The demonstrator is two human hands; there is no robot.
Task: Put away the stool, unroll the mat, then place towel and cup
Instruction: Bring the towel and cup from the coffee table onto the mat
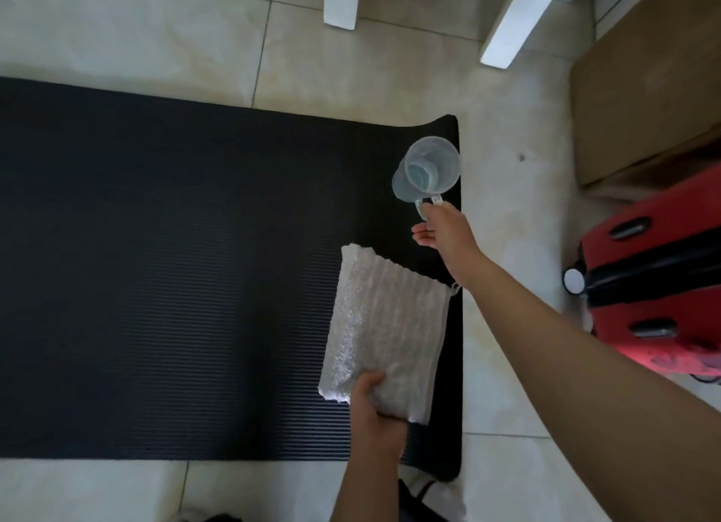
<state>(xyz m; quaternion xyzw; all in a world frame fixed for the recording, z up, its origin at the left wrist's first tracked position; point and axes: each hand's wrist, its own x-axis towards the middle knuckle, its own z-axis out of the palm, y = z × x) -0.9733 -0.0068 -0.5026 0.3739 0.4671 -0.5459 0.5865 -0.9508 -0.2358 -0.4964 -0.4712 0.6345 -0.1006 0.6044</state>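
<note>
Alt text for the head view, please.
The left-hand grip holds a folded white towel and the right-hand grip holds a clear cup by its handle, tilted, both over one end of an unrolled black mat on a tiled floor.

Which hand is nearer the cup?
Right. The right hand holds the cup by its handle; the left hand grips the towel, nearer the camera.

red suitcase (659, 287), cardboard box (643, 92), tiled floor (507, 326)

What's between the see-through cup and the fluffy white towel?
Head view: bare black ribbed mat and the right hand, holding the clear plastic cup by its handle.
</note>
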